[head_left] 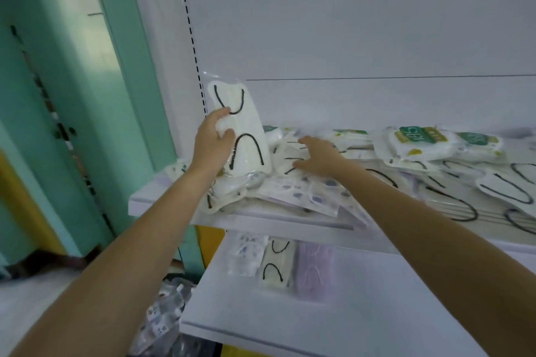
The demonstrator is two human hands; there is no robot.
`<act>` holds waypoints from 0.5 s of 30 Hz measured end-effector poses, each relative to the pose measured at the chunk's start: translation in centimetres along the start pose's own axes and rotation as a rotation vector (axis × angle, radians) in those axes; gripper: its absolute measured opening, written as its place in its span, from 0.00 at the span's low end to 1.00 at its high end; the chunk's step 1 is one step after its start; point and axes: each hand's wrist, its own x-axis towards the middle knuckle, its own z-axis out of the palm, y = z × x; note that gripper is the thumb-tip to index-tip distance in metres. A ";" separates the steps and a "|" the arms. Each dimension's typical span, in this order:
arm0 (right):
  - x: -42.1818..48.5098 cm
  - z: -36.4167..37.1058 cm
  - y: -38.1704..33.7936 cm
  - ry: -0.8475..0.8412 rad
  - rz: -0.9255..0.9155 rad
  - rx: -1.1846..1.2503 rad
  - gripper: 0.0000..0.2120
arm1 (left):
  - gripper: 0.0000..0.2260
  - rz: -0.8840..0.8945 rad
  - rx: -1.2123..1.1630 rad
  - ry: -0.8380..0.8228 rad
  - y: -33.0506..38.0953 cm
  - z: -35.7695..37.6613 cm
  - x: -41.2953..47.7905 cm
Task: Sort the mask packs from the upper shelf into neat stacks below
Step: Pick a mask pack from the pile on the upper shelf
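My left hand (213, 140) grips a stack of white mask packs with black ear loops (246, 130), held upright at the left end of the upper shelf (162, 203). My right hand (320, 158) lies flat with spread fingers on the loose heap of mask packs (377, 180) covering that shelf. On the lower shelf (319, 324) three stacks stand side by side: a patterned pack (246, 255), a white pack with black loops (275, 264) and a lilac pack (316, 272).
Green-labelled packs (420, 142) lie on the heap at the right. More packs in clear wrapping (165, 316) sit low beside the shelf unit. A teal wall and door frame (87, 95) stand to the left.
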 end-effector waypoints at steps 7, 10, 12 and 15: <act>0.8 1.9 -0.8 -0.053 0.198 -0.152 0.33 | 0.20 -0.064 0.029 -0.199 -2.4 1.4 1.5; 0.5 2.1 -0.7 -0.015 0.227 -0.297 0.30 | 0.20 -0.077 0.008 -0.214 -3.1 2.1 1.5; 0.6 2.3 -0.4 0.001 0.259 -0.333 0.26 | 0.20 -0.086 0.006 -0.229 -3.7 2.4 1.4; 0.9 2.2 -0.5 0.068 0.283 -0.292 0.18 | 0.20 -0.100 0.024 -0.245 -3.6 2.5 1.4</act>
